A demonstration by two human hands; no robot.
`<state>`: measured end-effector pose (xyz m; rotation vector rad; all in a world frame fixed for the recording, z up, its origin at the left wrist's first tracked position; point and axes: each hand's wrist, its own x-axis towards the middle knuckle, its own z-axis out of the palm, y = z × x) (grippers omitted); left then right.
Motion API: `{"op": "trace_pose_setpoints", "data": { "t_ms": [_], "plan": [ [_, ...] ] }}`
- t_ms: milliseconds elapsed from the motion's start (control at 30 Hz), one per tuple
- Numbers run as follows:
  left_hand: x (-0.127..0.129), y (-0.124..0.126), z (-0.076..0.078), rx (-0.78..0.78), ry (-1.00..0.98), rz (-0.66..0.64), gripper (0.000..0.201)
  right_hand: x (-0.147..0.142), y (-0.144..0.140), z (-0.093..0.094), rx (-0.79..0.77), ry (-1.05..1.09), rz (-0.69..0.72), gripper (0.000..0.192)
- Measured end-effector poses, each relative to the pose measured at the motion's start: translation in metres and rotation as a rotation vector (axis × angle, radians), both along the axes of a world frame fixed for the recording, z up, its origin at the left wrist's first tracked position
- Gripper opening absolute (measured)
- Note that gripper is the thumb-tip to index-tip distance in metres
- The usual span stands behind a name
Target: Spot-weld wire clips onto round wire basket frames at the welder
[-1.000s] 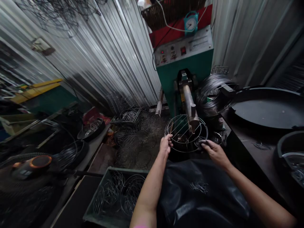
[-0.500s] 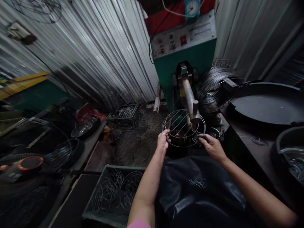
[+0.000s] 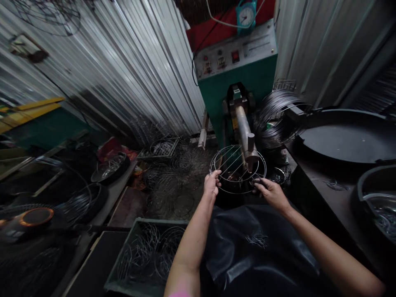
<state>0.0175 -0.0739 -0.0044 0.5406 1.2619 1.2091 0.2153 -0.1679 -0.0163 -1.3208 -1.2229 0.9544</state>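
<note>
A round wire rack (image 3: pixel 230 165) with parallel cross wires lies flat under the metal arm (image 3: pixel 246 138) of a green machine (image 3: pixel 236 78). My left hand (image 3: pixel 212 184) grips the rack's near left rim. My right hand (image 3: pixel 269 192) holds its near right rim with the fingers closed on the wire. The arm's tip presses down near the rack's right half. A black apron (image 3: pixel 260 247) covers my lap below both forearms.
A grey crate (image 3: pixel 145 253) of wire rings sits at lower left. Finished wire racks (image 3: pixel 173 181) are piled on the floor by the corrugated wall. A coil of wire (image 3: pixel 274 117) and a large black pan (image 3: pixel 346 136) stand at right. A fan (image 3: pixel 34 216) is at far left.
Both hands have stayed on the rack's rim and shifted slightly left with it. The camera tilted a little; the machine and its arm hold the same place.
</note>
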Motion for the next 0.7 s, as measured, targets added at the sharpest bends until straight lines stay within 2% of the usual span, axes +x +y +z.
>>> {"op": "trace_pose_setpoints", "data": {
  "t_ms": [400, 700],
  "plan": [
    [0.0001, 0.0075, -0.0038, -0.025, 0.03, 0.019, 0.036, -0.0018, 0.004, -0.0052, 0.007, -0.01, -0.038, 0.043],
    [0.0008, 0.0086, -0.0026, 0.005, 0.022, 0.019, 0.036, -0.0017, 0.0071, -0.0036, -0.005, 0.002, -0.049, 0.037]
  ]
}}
